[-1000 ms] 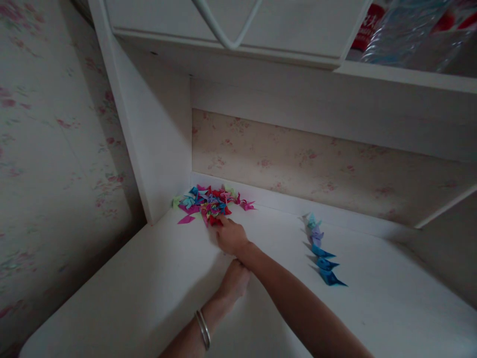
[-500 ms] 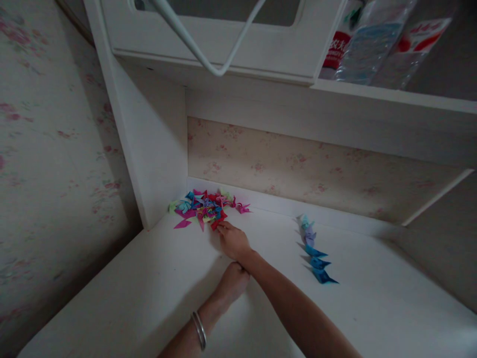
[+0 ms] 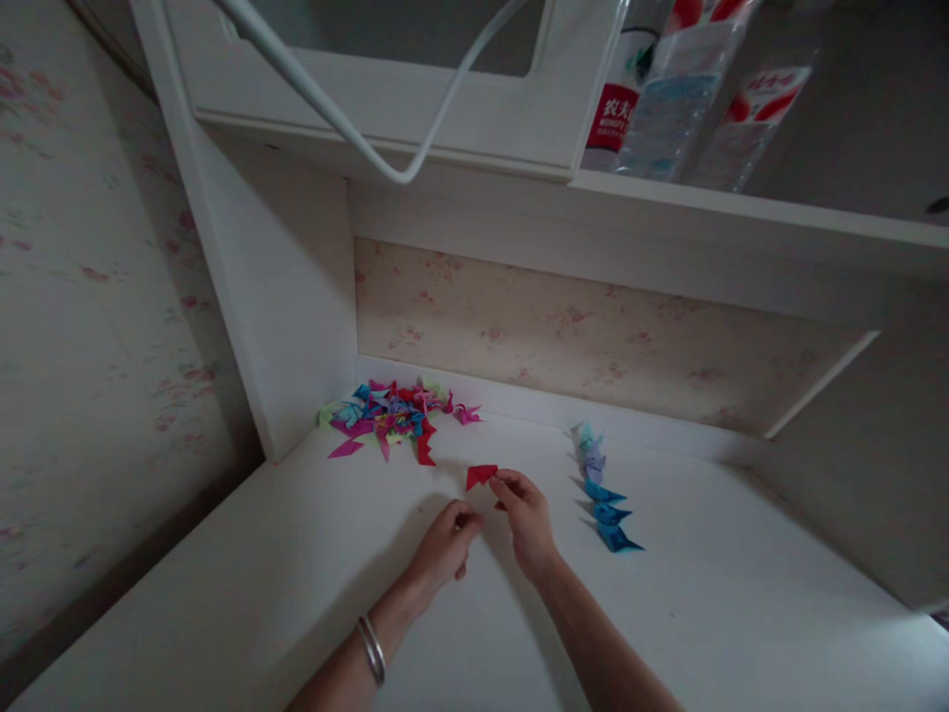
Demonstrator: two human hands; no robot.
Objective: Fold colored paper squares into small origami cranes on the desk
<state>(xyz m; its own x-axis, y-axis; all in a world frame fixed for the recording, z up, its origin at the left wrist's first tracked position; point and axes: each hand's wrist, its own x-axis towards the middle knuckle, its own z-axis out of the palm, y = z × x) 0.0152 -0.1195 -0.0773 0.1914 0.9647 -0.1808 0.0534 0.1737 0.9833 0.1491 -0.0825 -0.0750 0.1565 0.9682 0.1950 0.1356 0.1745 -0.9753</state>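
My right hand (image 3: 525,519) pinches a red origami paper crane (image 3: 481,476) between thumb and fingertips, just above the white desk. Close by on its left is my left hand (image 3: 447,542), its fingers curled closed with nothing showing in them; a silver bangle (image 3: 372,650) circles that wrist. A heap of colourful folded paper cranes (image 3: 392,410) lies at the back left, with another red crane (image 3: 425,444) at its front edge. To the right of my hands, a line of cranes holds a mint one (image 3: 588,435), a lavender one (image 3: 594,462) and several blue ones (image 3: 609,514).
The white desktop (image 3: 712,554) runs back to a low ledge under flowered wallpaper. Overhead, a shelf (image 3: 741,211) carries plastic bottles (image 3: 671,109). A white bent tube (image 3: 404,176) hangs in front of the cabinet. A side panel (image 3: 289,326) borders the left.
My right hand has drawn back from the heap to the right, bringing a red crane with it. My left hand no longer touches the right wrist. The view has shifted slightly.
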